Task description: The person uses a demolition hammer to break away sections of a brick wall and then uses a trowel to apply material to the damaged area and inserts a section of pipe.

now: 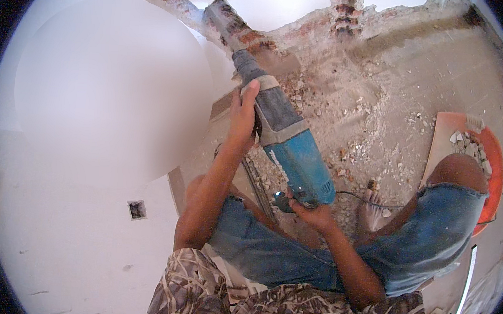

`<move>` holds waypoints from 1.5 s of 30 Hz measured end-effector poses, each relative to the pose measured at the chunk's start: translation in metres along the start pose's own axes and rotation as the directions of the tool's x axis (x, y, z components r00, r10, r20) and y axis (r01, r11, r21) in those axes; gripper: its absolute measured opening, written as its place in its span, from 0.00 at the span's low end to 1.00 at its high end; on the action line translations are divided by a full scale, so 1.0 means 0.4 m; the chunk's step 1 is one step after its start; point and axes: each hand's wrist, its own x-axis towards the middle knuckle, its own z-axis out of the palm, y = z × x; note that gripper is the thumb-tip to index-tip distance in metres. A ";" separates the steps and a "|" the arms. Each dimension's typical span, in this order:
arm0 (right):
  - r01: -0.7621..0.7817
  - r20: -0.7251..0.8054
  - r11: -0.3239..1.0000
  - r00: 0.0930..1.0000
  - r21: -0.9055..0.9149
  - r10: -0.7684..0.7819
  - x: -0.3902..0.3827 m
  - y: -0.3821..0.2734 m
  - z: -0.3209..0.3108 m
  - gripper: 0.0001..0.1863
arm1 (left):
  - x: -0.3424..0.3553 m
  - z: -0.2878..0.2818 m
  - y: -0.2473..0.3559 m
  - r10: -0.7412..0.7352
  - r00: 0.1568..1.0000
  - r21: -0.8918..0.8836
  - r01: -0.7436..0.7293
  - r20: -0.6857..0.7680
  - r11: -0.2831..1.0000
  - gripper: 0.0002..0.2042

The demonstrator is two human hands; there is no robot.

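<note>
A blue and grey demolition hammer (pixel 301 161) slants across the middle, its dark nose pointing up and left at the wall. My left hand (pixel 244 114) is wrapped round the front part of its body, near the light collar. Lower down, my right hand (pixel 315 215) closes on the rear handle. Beyond the nose lies a rough channel (pixel 229 25) chopped into the white wall, with reddish brick exposed. Whether the bit touches the brick I cannot tell. A dark power cord (pixel 352 195) runs from the tool's rear toward the right.
Broken plaster and brick rubble (pixel 364 115) covers the floor ahead. An orange tub (pixel 496 147) holding debris stands at the right, beside my bent knee. My bare foot (pixel 371 213) rests near the cord. A square hole (pixel 137 209) shows in the white wall at left; a blurred patch hides part of that side.
</note>
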 end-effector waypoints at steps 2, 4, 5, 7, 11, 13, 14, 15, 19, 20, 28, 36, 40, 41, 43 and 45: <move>-0.055 0.059 0.997 0.997 0.062 0.051 -0.009 0.007 -0.013 0.16 | 0.010 -0.005 0.000 -0.008 1.000 -0.025 0.008 0.014 1.000 0.34; -0.056 0.032 0.996 0.998 -0.068 0.059 -0.023 -0.012 0.002 0.17 | 0.018 -0.022 0.000 -0.036 0.998 -0.068 0.039 0.043 0.997 0.31; -0.040 -0.021 0.972 0.999 -0.230 0.036 -0.039 -0.037 0.026 0.18 | 0.017 -0.033 0.001 -0.073 0.995 -0.113 0.080 0.061 0.990 0.30; -0.017 -0.055 0.939 0.998 -0.344 -0.002 -0.057 -0.028 0.045 0.29 | 0.000 -0.028 0.036 -0.142 0.983 -0.194 0.162 0.114 0.968 0.29; 0.111 -0.080 0.909 0.985 -0.401 -0.156 -0.062 -0.075 0.061 0.55 | -0.016 -0.028 0.067 -0.110 0.985 -0.235 0.139 0.133 0.962 0.31; 0.175 -0.074 0.905 0.973 -0.387 -0.219 -0.060 -0.187 0.063 0.54 | -0.019 -0.025 0.089 -0.031 0.984 -0.231 0.071 0.173 0.970 0.33; 0.185 -0.033 0.935 0.978 -0.304 -0.205 -0.056 -0.222 0.067 0.52 | -0.011 -0.051 0.075 -0.042 0.972 -0.301 0.112 0.230 0.947 0.33; 0.187 -0.016 0.949 0.980 -0.253 -0.198 -0.062 -0.247 0.074 0.51 | 0.006 -0.077 0.060 -0.043 0.955 -0.362 0.153 0.293 0.920 0.33; 0.143 -0.048 0.980 0.987 -0.141 -0.151 -0.083 -0.290 0.084 0.49 | -0.010 -0.066 0.072 -0.035 0.932 -0.380 0.181 0.360 0.907 0.33; 0.119 -0.071 0.988 0.989 -0.099 -0.126 -0.083 -0.268 0.087 0.49 | -0.022 -0.059 0.077 -0.036 0.943 -0.343 0.155 0.330 0.926 0.33; 0.156 -0.052 0.976 0.985 -0.153 -0.166 -0.127 -0.213 0.100 0.49 | -0.102 -0.049 0.090 -0.088 0.963 -0.296 0.165 0.257 0.941 0.31; 0.167 -0.077 0.972 0.980 -0.166 -0.181 -0.128 -0.232 0.115 0.50 | -0.116 -0.060 0.101 -0.057 0.965 -0.281 0.131 0.257 0.951 0.31; 0.230 -0.049 0.969 0.971 -0.093 -0.235 -0.112 -0.224 0.101 0.51 | -0.098 -0.068 0.090 -0.076 0.960 -0.335 0.168 0.271 0.927 0.31; 0.237 -0.057 0.967 0.968 -0.094 -0.243 -0.106 -0.214 0.100 0.53 | -0.093 -0.071 0.087 -0.075 0.960 -0.339 0.167 0.269 0.926 0.31; 0.244 -0.065 0.964 0.966 -0.101 -0.251 -0.091 -0.223 0.098 0.54 | -0.073 -0.069 0.080 -0.071 0.960 -0.351 0.168 0.272 0.921 0.31; 0.243 -0.057 0.965 0.967 -0.101 -0.250 -0.081 -0.248 0.099 0.53 | -0.052 -0.066 0.079 -0.042 0.965 -0.352 0.134 0.257 0.926 0.31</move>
